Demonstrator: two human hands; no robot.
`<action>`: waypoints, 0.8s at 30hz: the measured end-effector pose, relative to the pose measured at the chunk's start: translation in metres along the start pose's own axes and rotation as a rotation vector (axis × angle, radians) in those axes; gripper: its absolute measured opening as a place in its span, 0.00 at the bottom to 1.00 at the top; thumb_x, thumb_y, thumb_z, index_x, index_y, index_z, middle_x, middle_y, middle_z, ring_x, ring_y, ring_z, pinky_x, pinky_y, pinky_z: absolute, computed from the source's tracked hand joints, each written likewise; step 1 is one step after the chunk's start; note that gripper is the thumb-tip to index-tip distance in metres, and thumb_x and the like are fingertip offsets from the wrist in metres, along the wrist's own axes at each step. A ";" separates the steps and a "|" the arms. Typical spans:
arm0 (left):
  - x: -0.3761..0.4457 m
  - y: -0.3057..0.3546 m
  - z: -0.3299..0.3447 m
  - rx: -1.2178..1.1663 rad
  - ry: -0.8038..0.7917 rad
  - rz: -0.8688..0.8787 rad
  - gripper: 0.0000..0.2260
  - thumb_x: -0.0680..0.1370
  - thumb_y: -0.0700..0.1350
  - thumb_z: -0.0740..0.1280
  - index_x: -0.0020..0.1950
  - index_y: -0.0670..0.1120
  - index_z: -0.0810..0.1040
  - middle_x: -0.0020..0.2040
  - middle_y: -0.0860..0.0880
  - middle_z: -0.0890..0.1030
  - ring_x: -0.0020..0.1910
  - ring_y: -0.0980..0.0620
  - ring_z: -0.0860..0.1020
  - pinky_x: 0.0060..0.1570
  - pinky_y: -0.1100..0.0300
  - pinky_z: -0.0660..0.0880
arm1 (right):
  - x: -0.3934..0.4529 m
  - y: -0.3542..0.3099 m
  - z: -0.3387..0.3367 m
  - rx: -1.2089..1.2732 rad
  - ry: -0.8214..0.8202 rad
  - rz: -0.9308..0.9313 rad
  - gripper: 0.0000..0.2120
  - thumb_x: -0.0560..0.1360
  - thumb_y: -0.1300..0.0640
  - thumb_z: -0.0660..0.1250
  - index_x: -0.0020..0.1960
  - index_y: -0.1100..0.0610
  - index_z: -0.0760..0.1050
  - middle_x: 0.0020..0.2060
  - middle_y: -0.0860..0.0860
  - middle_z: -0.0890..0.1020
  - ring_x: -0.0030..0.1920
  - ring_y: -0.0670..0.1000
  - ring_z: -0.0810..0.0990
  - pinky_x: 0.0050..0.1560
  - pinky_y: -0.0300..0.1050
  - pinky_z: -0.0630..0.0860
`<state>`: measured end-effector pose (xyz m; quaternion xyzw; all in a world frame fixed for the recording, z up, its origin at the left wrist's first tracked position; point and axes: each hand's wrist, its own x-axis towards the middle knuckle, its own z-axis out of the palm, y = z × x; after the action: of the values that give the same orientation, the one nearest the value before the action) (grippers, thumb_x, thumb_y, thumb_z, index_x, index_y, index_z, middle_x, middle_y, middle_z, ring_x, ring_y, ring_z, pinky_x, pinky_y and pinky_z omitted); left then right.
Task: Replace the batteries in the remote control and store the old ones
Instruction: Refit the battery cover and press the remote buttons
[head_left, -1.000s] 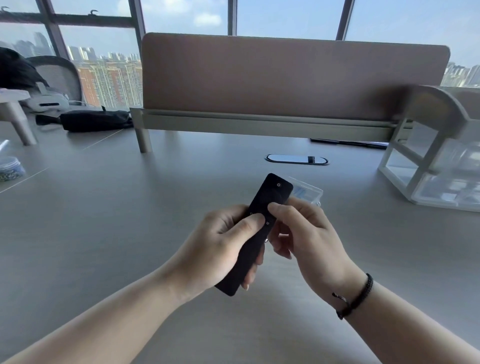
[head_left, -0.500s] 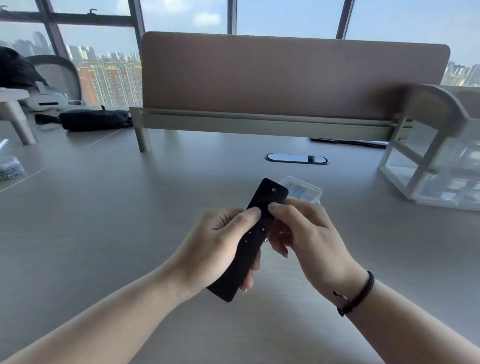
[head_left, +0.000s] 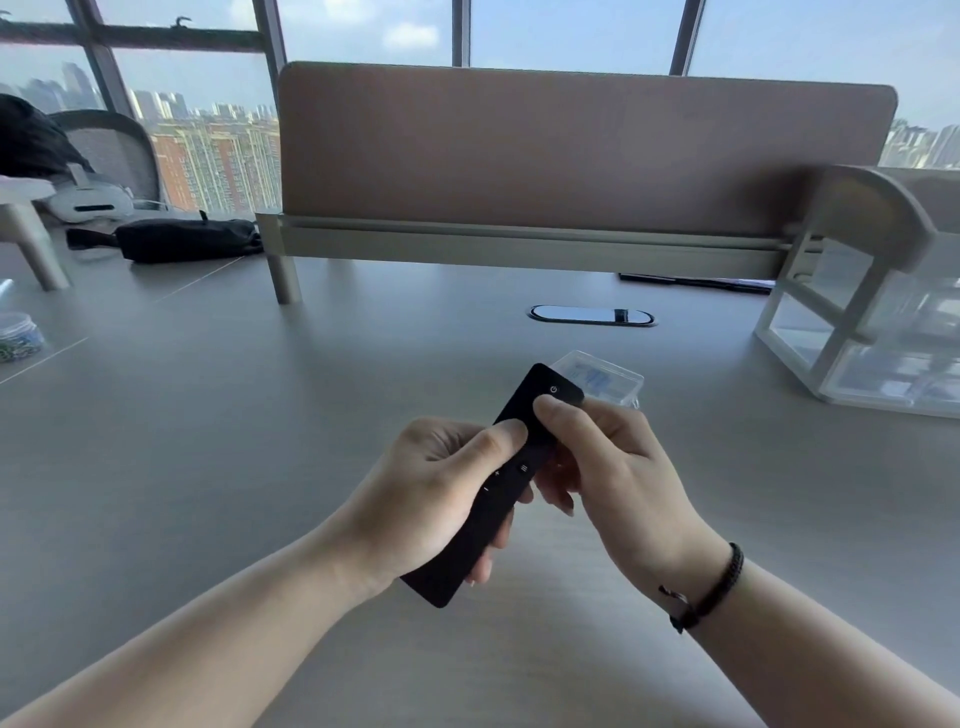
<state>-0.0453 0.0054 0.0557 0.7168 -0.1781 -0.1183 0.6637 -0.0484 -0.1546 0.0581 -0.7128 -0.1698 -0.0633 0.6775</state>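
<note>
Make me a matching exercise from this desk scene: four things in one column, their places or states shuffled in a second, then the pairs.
Things:
1. remote
2. clear box
3. bracelet
4. black pouch

Places:
A. on the right wrist
B. far left on the desk, by the window
C. held in both hands
D. on the desk just behind the remote

Pairs: 1-C, 2-D, 3-A, 4-B

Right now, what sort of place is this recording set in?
Most likely a high-rise office: a grey desk with a brown fabric divider panel, an oval cable port, a mesh-backed office chair, and tall windows overlooking city towers.
</note>
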 end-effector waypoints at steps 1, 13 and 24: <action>0.000 0.000 0.000 0.002 -0.002 -0.007 0.21 0.78 0.56 0.62 0.36 0.40 0.79 0.26 0.39 0.77 0.19 0.45 0.73 0.25 0.58 0.71 | 0.000 0.000 0.000 -0.007 0.003 -0.004 0.19 0.77 0.52 0.59 0.32 0.60 0.75 0.24 0.56 0.76 0.26 0.52 0.69 0.28 0.39 0.65; -0.006 0.013 0.003 0.035 -0.011 -0.042 0.22 0.75 0.58 0.65 0.29 0.44 0.80 0.24 0.42 0.76 0.18 0.46 0.73 0.21 0.61 0.70 | 0.000 0.003 -0.001 -0.036 0.007 -0.073 0.20 0.77 0.53 0.61 0.32 0.65 0.74 0.23 0.61 0.75 0.27 0.55 0.70 0.29 0.45 0.65; -0.010 0.021 0.009 0.086 -0.005 -0.036 0.21 0.73 0.59 0.63 0.25 0.50 0.81 0.22 0.48 0.77 0.17 0.47 0.73 0.21 0.60 0.71 | -0.002 0.001 0.001 -0.043 0.011 -0.091 0.20 0.78 0.53 0.59 0.31 0.62 0.72 0.23 0.53 0.74 0.26 0.51 0.69 0.29 0.41 0.66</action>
<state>-0.0599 0.0004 0.0752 0.7474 -0.1718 -0.1243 0.6296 -0.0504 -0.1536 0.0558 -0.7184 -0.1970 -0.1017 0.6593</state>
